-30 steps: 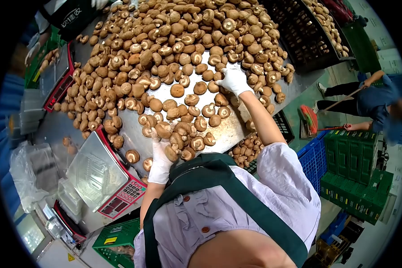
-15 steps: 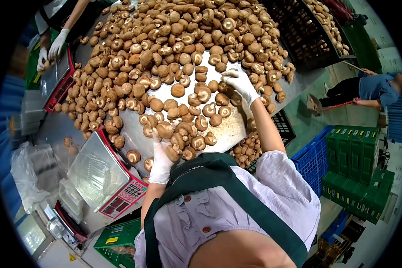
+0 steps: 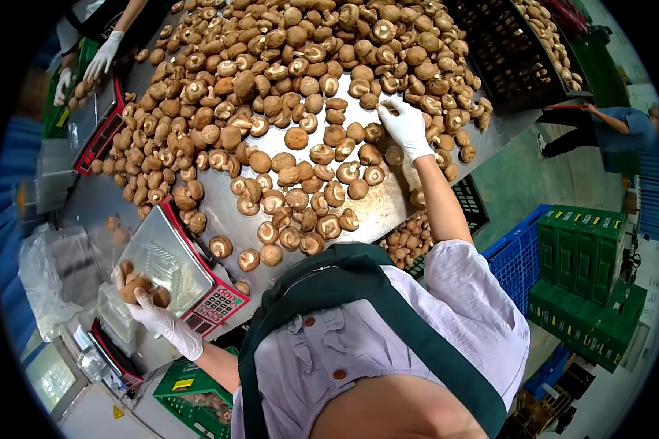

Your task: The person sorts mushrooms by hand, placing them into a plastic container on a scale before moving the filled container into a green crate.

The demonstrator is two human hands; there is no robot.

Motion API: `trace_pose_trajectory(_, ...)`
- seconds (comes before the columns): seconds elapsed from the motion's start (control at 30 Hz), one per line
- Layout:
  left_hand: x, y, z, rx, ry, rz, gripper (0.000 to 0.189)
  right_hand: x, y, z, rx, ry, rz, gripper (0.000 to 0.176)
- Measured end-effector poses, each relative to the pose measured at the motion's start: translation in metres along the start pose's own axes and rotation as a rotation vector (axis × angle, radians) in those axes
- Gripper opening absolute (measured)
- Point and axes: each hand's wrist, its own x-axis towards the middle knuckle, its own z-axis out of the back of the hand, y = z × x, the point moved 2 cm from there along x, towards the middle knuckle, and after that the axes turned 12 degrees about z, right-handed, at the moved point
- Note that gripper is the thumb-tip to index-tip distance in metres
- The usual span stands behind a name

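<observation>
My gloved left hand [image 3: 155, 313] is closed around a few brown shiitake mushrooms [image 3: 145, 287], over the left part of the weighing scale [image 3: 179, 252] with a clear plastic tray on it. My gloved right hand [image 3: 406, 130] hovers at the right side of the bare metal patch, its thumb and fingers curled toward each other. Whether anything sits in that curl is hidden. Loose shiitake mushrooms [image 3: 334, 193] lie just left of it, some cap up and some stem up. A large heap of mushrooms [image 3: 271, 55] covers the far part of the metal table [image 3: 377, 212].
A co-worker's gloved hands [image 3: 104, 57] are beside a second scale [image 3: 99, 121] at far left. Black crates [image 3: 501, 58] flank the table's right; another crate of mushrooms [image 3: 406, 240] sits below its edge. Green crates [image 3: 578, 249] are stacked right. A person [image 3: 622, 132] stands beyond.
My left hand has moved left from the near mushrooms to the scale, carrying a few of them. My right hand has shifted slightly, its fingers more curled. The person at right has moved farther away.
</observation>
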Motion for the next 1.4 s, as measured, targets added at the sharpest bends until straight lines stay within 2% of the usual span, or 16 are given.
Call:
trace_pose_trajectory(0.1, 0.002, 0.006, 0.022, 1.012, -0.195, -0.271, 0.055, -0.004, 0.001, -0.005, 0.135, -0.026, -0.035, 0.030)
trace_pose_trajectory(0.13, 0.005, 0.022, 0.031, 1.118, -0.102, -0.201, 0.053, -0.006, 0.005, -0.004, 0.157, -0.038, -0.017, 0.029)
trace_pose_trajectory(0.3, 0.010, 0.051, 0.036, 0.973, 0.091, -0.075, 0.051, -0.017, 0.032, -0.010, 0.096, 0.379, 0.074, 0.036)
trace_pose_trajectory(0.37, 0.000, 0.026, 0.012, 1.178, -0.023, -0.051, 0.048, -0.023, 0.047, -0.015, -0.117, 0.333, 0.505, 0.038)
trace_pose_trajectory(0.4, -0.004, 0.017, 0.001, 1.381, -0.138, -0.027, 0.045, -0.024, 0.049, -0.022, -0.153, 0.536, 0.445, 0.038)
trace_pose_trajectory(0.43, -0.004, 0.015, -0.007, 1.379, -0.135, -0.031, 0.045, -0.029, 0.050, -0.030, -0.215, 0.508, 0.561, 0.037)
trace_pose_trajectory(0.53, -0.017, -0.008, -0.054, 0.748, -0.169, -0.321, 0.031, -0.038, 0.053, -0.046, -0.396, 0.488, 0.659, 0.031)
trace_pose_trajectory(0.6, -0.032, -0.006, -0.101, 0.285, 0.172, -0.039, 0.028, -0.044, 0.078, -0.031, -0.273, 0.359, 0.562, 0.021)
trace_pose_trajectory(0.63, -0.051, -0.014, -0.130, 0.088, 0.331, 0.306, 0.038, -0.048, 0.085, -0.030, -0.212, 0.305, 0.551, 0.020)
trace_pose_trajectory(0.67, -0.065, -0.009, -0.154, -0.080, 0.647, 0.488, 0.055, -0.053, 0.092, -0.034, -0.119, 0.283, 0.534, 0.016)
trace_pose_trajectory(0.73, -0.099, 0.008, -0.195, -0.455, 0.929, 0.786, 0.068, -0.070, 0.127, -0.029, 0.135, 0.324, 0.536, 0.021)
trace_pose_trajectory(0.83, -0.113, 0.069, -0.220, -1.034, 1.104, 1.334, 0.050, -0.106, 0.159, -0.023, 0.329, 0.449, 0.601, 0.032)
trace_pose_trajectory(0.97, -0.110, 0.077, -0.222, -0.730, 0.824, 1.355, 0.030, -0.122, 0.144, -0.024, 0.281, 0.295, 0.612, 0.034)
trace_pose_trajectory(1.2, -0.112, 0.062, -0.211, -0.600, 0.726, 1.404, 0.023, -0.110, 0.100, -0.013, 0.178, 0.124, 0.323, 0.024)
trace_pose_trajectory(1.3, -0.105, 0.077, -0.206, -0.766, 0.842, 1.451, 0.022, -0.096, 0.075, -0.009, 0.100, 0.079, 0.195, 0.027)
trace_pose_trajectory(1.4, -0.106, 0.082, -0.210, -0.621, 0.781, 1.355, 0.025, -0.091, 0.055, -0.007, -0.168, 0.119, 0.267, 0.034)
